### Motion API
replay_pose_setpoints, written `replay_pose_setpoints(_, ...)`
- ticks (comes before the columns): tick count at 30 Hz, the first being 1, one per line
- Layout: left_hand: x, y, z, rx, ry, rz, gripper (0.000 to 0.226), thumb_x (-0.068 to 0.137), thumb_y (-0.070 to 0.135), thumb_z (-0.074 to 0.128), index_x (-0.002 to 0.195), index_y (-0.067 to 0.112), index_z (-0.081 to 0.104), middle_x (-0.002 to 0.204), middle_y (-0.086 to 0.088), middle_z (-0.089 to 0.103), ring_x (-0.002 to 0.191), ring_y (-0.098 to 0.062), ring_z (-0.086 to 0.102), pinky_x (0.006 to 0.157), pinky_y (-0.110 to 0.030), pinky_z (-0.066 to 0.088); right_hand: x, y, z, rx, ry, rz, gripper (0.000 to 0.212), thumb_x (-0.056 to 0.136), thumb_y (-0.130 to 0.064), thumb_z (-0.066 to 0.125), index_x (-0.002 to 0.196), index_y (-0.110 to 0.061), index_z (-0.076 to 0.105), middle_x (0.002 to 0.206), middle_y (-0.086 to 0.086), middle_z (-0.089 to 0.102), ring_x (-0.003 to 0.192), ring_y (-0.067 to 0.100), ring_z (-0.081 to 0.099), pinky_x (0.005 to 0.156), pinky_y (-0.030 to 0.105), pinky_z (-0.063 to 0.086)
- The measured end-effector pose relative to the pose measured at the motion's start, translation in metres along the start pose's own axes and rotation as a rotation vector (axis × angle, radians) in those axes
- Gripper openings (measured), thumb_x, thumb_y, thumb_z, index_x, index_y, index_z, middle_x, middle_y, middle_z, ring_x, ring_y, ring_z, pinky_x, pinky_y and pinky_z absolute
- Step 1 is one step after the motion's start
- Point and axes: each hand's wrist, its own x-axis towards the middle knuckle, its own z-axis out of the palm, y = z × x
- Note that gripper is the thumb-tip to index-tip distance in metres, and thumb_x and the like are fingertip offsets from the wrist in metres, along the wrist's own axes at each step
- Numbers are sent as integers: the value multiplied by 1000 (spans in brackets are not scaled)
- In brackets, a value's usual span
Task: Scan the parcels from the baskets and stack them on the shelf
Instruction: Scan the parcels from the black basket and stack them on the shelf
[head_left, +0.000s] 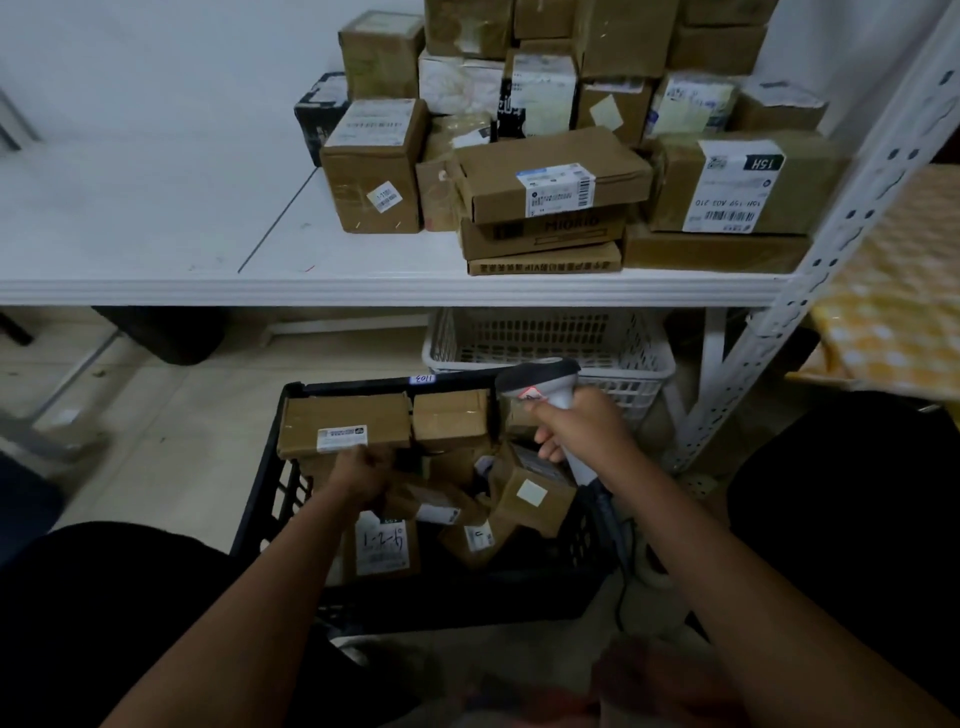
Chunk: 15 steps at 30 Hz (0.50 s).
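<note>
A black basket (260, 512) on the floor holds several cardboard parcels. My left hand (363, 475) grips the near edge of a flat brown parcel (345, 418) with a white label, at the basket's far left. My right hand (576, 428) holds a grey barcode scanner (545, 379) by its handle above the basket's right side; a red light glows at its head. On the white shelf (208, 249) above, several scanned-looking parcels (550, 176) are stacked at the right.
A white basket (644, 364) stands under the shelf behind the black one. The shelf's white perforated upright (810, 291) slants at the right. A yellow checked cloth (898, 332) lies far right. The scanner's cable hangs down beside the basket.
</note>
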Motion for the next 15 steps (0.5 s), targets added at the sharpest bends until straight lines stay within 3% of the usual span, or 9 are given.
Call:
replay_pose_setpoints(3,-15,2,-6,157,-11,95,73,89,13,70,150,22,33,159,-18,16,141,-45,30,97,-53,51,-3,3,-1,4,-5,0,30,92,-26,67,82,1,68,59,9,66,50,23,63,53,30,50)
replay_pose_setpoints(4,-22,7,-9,143,-23,109,86,87,15,73,156,26,23,161,-16,11,144,-45,24,103,-53,46,-3,4,-1,2,-7,3,30,92,-26,67,82,2,68,58,9,65,50,23,63,53,29,50)
replay_pose_setpoints(5,-27,11,-13,55,-54,118,94,85,17,75,158,28,18,161,-17,15,142,-45,29,103,-51,46,-4,4,-2,-1,-13,7,30,92,-26,67,83,2,69,58,9,65,50,24,63,53,29,50)
replay_pose_setpoints(7,-38,19,-23,-169,-131,97,85,87,12,72,155,27,24,146,-22,44,123,-42,56,94,-52,55,-7,5,-2,-2,-30,15,30,91,-26,68,83,3,69,59,10,66,52,24,64,54,30,50)
replay_pose_setpoints(9,-52,30,-32,-355,-192,59,65,92,3,64,149,21,37,127,-23,60,104,-40,69,81,-48,61,-11,2,-3,-2,-47,13,29,92,-25,67,84,3,69,60,10,66,53,24,64,54,30,50)
replay_pose_setpoints(12,-68,46,-41,-509,-182,116,51,93,2,61,138,21,48,126,-23,59,105,-41,66,71,-45,62,-18,-11,-11,13,-68,-15,26,93,-23,65,90,2,69,63,10,66,51,22,62,50,27,49)
replay_pose_setpoints(15,-75,57,-43,-621,-131,211,47,92,3,62,134,22,52,126,-21,61,103,-37,67,73,-45,60,-28,-34,-31,18,-94,-73,22,94,-23,64,93,-2,68,64,10,66,52,21,62,50,26,50)
